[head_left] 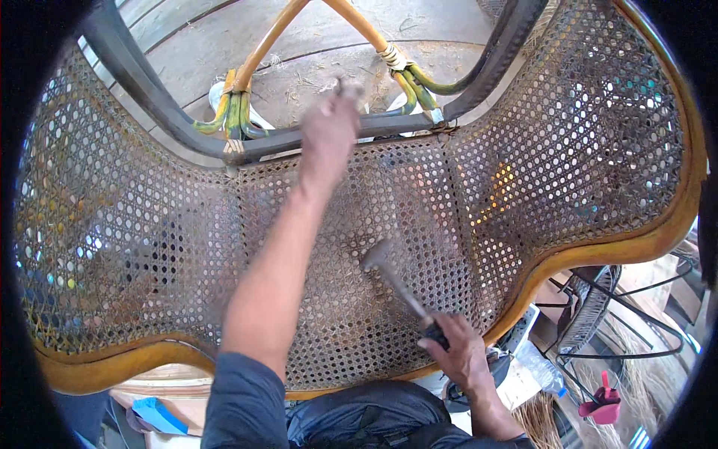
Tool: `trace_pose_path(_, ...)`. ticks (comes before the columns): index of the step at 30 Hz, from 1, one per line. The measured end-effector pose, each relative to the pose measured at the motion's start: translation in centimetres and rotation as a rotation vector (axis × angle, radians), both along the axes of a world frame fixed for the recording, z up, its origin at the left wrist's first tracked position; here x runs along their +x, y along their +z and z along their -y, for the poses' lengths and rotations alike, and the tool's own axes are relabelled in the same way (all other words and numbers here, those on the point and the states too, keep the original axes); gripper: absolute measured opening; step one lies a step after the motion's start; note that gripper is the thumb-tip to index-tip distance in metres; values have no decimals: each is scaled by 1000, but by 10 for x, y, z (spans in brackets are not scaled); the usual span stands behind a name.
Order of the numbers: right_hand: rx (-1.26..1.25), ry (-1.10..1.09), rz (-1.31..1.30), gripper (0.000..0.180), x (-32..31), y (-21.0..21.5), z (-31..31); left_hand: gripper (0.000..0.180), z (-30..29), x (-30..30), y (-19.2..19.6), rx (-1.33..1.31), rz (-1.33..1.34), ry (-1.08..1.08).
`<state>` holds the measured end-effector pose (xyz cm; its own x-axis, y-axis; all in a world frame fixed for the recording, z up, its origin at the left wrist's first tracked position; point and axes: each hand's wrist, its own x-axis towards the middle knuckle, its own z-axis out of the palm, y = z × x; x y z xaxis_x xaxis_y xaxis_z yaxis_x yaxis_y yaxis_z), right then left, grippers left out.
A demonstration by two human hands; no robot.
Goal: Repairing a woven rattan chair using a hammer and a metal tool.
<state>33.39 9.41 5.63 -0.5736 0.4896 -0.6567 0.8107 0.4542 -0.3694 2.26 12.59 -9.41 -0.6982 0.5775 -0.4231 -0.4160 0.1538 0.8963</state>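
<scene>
A large panel of woven cane point(344, 277) stretches in front of me inside a curved yellow-brown wooden frame point(591, 251). Along its far edge runs a dark curved rail point(292, 142). My left hand point(331, 127) is over the middle of this rail, smeared by motion, so its fingers and anything in them are unclear. Near the panel's front edge, my right hand point(460, 352) is closed around the dark handle of a hammer point(404, 292). The hammer's metal head points away from me, over the middle of the cane.
Beyond the rail, two bent poles point(271, 46) meet yellow-green rattan bundles point(238, 112) bound with cane strips. Scraps litter the board floor point(299, 71). At the lower right are a clear plastic bottle point(540, 367), a pink object point(600, 404), a wire-framed item point(591, 314) and loose fibres.
</scene>
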Motion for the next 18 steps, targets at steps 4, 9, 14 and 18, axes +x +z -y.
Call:
trace_pose_path(4,45,121,-302,22,5,-17,-26,34,40,90,48,-149,-42,-366)
trace_pose_path(9,378,-123,-463,23,-114,-48,-99,22,76,143,36,-125,-825,-711)
trace_pose_path(14,781,230,-463,29,-195,-74,-198,12,69,150,30,-12,-829,-608)
trace_pose_path(18,906,707,-174,22,-225,-85,-215,14,69,149,27,-105,-828,-671)
